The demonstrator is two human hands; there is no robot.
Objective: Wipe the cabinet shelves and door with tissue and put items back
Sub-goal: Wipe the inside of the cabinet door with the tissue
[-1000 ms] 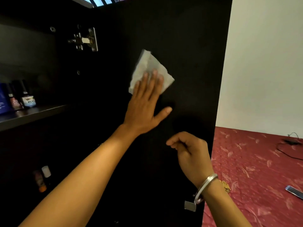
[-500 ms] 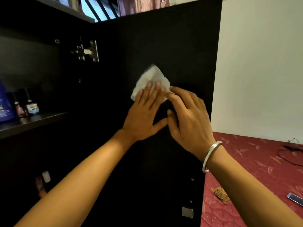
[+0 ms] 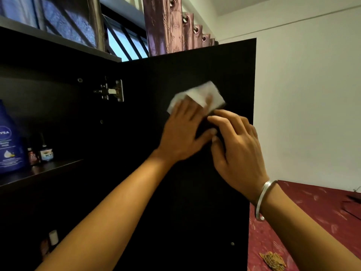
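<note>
Far to the left of the left hand (image 3: 182,132), a blue bottle (image 3: 9,141) on the cabinet shelf (image 3: 50,169) bears white lettering cut off by the frame edge, reading "VEA", with smaller lines beneath too blurred to read. Beside it, a small jar (image 3: 46,154) has a label showing "NIV".

Two hands on the open door (image 3: 185,192): left hand (image 3: 182,133), right hand (image 3: 237,151). One white tissue (image 3: 197,98), under the left grip. One metal hinge (image 3: 111,91), left of the grip. One blue lotion bottle (image 3: 8,141). Two small dark bottles (image 3: 39,149) beside it. One silver bangle (image 3: 264,199). One shelf (image 3: 43,171).
</note>
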